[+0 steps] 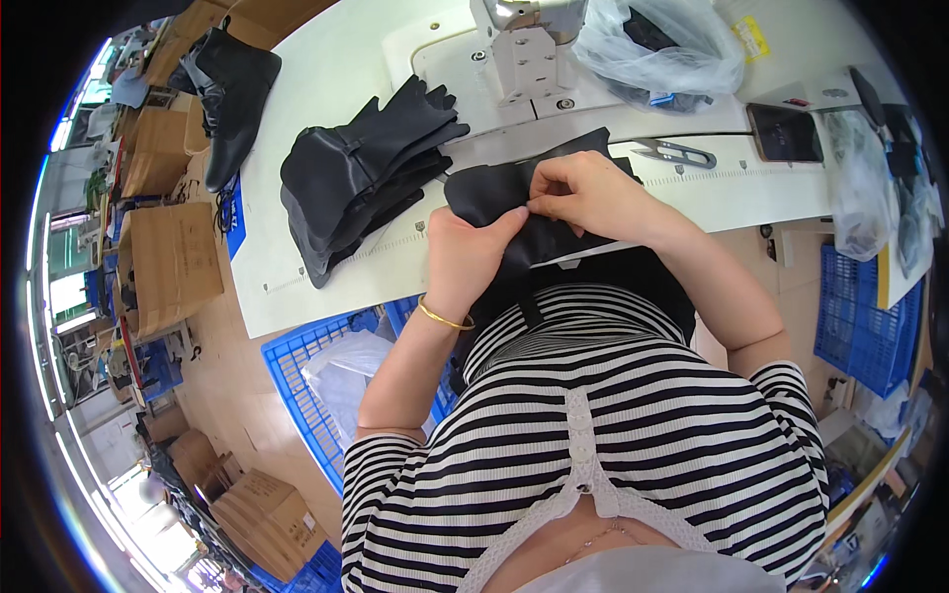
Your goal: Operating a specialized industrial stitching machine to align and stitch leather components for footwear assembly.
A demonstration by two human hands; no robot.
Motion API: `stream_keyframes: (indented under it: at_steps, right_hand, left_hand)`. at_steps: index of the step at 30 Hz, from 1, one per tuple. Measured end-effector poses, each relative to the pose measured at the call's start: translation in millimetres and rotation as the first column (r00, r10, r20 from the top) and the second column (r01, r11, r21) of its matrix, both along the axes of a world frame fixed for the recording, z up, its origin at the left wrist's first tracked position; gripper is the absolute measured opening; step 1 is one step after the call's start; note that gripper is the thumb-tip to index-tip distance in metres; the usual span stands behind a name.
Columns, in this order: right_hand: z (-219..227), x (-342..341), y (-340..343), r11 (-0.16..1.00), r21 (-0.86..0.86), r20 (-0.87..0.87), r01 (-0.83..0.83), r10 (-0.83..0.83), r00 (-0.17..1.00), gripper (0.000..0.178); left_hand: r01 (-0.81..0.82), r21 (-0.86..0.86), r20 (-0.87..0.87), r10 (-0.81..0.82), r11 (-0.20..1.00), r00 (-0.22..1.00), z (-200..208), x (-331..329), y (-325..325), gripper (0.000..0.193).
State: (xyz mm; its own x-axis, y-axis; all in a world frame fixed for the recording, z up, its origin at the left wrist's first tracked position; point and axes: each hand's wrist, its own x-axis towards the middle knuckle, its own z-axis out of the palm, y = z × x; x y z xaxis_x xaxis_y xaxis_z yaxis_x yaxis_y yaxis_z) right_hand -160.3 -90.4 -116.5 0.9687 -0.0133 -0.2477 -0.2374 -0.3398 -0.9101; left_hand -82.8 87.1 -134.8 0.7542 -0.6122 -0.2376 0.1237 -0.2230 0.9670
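A black leather piece (484,191), which looks like a boot upper, lies at the table's front edge below the sewing machine (529,64). My left hand (465,252) grips its near edge with thumb and fingers. Close against the left thumb, my right hand (593,195) pinches the same piece; its fingertips meet at the edge. Whether a thread or strap sits between those fingertips is too small to tell. To the left rests a stack of similar black leather boot uppers (321,183), with a buckled strap on the top one. Thread snips (677,153) lie just beyond my right hand.
A finished black boot (240,94) stands at the table's far left. Toward the right are a clear plastic bag (608,49) and a dark phone (786,134). Blue crates (287,371) sit below the table, and cardboard boxes (176,262) stand on the left.
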Motion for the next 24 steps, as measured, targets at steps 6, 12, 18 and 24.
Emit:
stream_keyframes:
  at_steps: [6,12,18,24]
  right_hand:
    - [11,-49,5,0.976,0.021,0.209,0.218,-0.218,0.953,0.032]
    - [-30,-63,24,0.545,0.837,0.027,0.056,-0.143,0.989,0.046]
    - [0,-47,42,0.057,0.957,-0.214,0.284,-0.522,0.826,0.032]
    - [9,-48,46,0.598,0.672,0.206,0.437,-0.717,0.666,0.017]
  left_hand:
    - [-0.200,-0.241,-0.123,0.174,0.950,0.977,27,-5,-3,0.019]
    - [-0.189,-0.447,-0.300,0.053,0.874,0.952,49,-15,-7,0.030]
    - [0.002,-0.432,-0.178,-0.088,0.902,0.980,52,-14,-4,0.032]
    - [0.030,-0.336,-0.161,-0.088,0.941,0.983,61,-12,-8,0.032]
